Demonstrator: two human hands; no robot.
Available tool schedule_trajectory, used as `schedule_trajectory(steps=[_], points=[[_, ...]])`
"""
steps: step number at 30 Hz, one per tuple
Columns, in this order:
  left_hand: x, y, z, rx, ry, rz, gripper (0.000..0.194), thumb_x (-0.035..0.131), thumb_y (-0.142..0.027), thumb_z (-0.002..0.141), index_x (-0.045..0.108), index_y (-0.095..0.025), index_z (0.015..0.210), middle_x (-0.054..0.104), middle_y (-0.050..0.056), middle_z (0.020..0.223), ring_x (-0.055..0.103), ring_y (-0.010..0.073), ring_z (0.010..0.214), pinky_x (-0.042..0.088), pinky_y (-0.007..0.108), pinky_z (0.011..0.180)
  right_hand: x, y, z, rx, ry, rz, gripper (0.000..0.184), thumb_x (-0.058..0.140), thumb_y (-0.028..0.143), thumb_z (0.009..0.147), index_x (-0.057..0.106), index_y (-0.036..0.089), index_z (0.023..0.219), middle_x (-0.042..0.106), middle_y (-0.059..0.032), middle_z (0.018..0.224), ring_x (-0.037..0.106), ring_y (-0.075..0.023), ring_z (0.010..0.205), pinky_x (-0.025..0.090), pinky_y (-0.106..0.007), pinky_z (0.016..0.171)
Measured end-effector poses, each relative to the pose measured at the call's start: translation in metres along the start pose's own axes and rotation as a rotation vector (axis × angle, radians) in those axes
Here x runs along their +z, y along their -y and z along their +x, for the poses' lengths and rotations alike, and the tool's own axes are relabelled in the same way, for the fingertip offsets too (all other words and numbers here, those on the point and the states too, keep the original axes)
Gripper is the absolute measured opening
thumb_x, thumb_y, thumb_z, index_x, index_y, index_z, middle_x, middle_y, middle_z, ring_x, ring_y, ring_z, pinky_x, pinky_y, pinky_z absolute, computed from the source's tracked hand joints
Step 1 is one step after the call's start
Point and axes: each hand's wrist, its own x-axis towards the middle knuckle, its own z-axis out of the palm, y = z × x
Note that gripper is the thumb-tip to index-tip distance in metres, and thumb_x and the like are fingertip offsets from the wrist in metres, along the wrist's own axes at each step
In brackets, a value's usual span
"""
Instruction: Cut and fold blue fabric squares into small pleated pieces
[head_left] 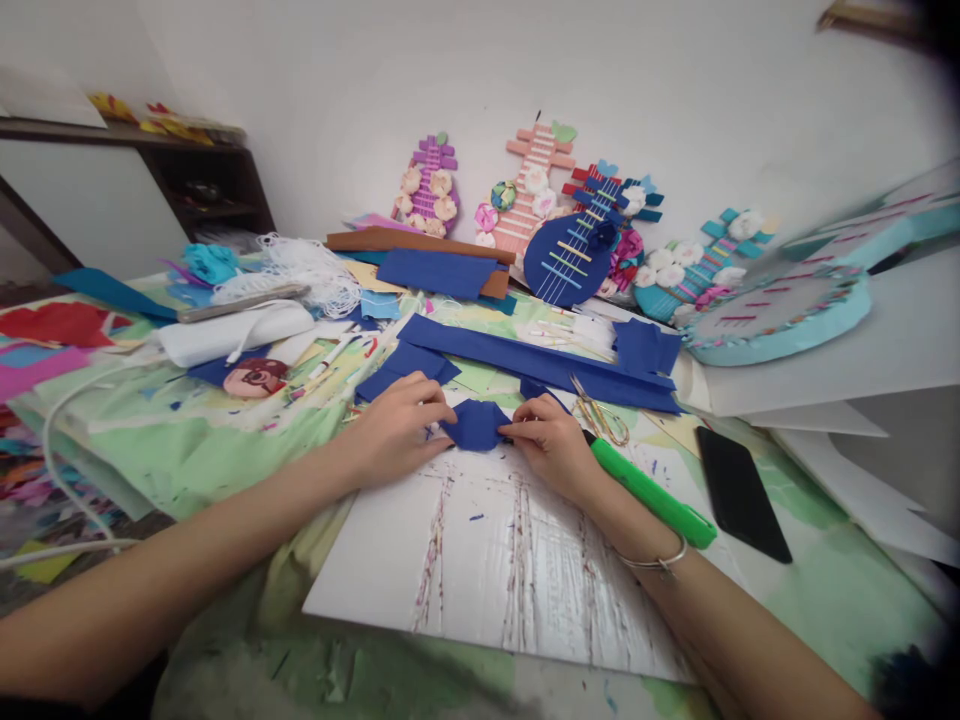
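A small piece of dark blue paper (474, 424) lies at the far edge of a scored white cutting board (487, 560). My left hand (401, 425) pinches its left side, fingers closed. On the piece's right side my right hand (551, 440) pinches it too, with a thin bracelet on that wrist. Both hands rest on the board. Gold-handled scissors (600, 415) lie just beyond my right hand, and a green cutter (651, 493) lies beside my right wrist.
Long dark blue paper strips (525, 358) stretch across the table behind my hands. A black phone (739, 490) lies to the right. Paper guitar crafts (574, 245) lean on the wall. A light blue round craft (780, 310) sits on white sheets at right. White cord and scraps crowd the left.
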Motion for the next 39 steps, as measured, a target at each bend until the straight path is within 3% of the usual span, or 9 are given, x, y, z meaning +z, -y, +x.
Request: schedule_trajectory(steps=[10, 17, 25, 39], points=[[0.011, -0.001, 0.002, 0.139, 0.045, 0.052, 0.022, 0.046, -0.017, 0.092, 0.068, -0.016, 0.089, 0.064, 0.007, 0.091, 0.051, 0.0211, 0.091, 0.042, 0.036, 0.083, 0.000, -0.003, 0.000, 0.108, 0.036, 0.048, 0.024, 0.061, 0.008, 0.081, 0.076, 0.026, 0.084, 0.068, -0.0038, 0.077, 0.057, -0.0178, 0.076, 0.049, -0.032, 0.069], [0.014, 0.001, 0.002, 0.036, 0.055, -0.060, 0.018, 0.048, -0.018, 0.090, 0.065, -0.015, 0.086, 0.062, 0.007, 0.086, 0.053, 0.0200, 0.085, 0.043, 0.034, 0.080, -0.006, 0.006, 0.002, 0.191, 0.040, 0.118, 0.021, 0.067, 0.006, 0.072, 0.073, 0.022, 0.084, 0.070, -0.0032, 0.077, 0.057, -0.0196, 0.080, 0.049, -0.033, 0.075], [0.011, 0.004, 0.003, -0.115, 0.060, -0.203, 0.010, 0.058, -0.018, 0.083, 0.069, -0.018, 0.081, 0.065, 0.003, 0.084, 0.057, 0.0178, 0.085, 0.044, 0.029, 0.077, -0.009, 0.012, 0.004, 0.197, 0.119, 0.092, 0.021, 0.059, 0.000, 0.072, 0.067, 0.019, 0.076, 0.067, -0.0040, 0.081, 0.054, -0.0195, 0.083, 0.045, -0.034, 0.078], [0.011, 0.003, 0.008, -0.354, 0.081, -0.395, 0.011, 0.059, -0.025, 0.076, 0.066, -0.018, 0.072, 0.059, 0.004, 0.090, 0.057, 0.0167, 0.081, 0.044, 0.031, 0.075, -0.004, 0.011, 0.008, 0.405, 0.166, 0.099, 0.009, 0.061, 0.010, 0.076, 0.062, 0.018, 0.072, 0.058, -0.0033, 0.079, 0.052, -0.0187, 0.081, 0.039, -0.032, 0.074]])
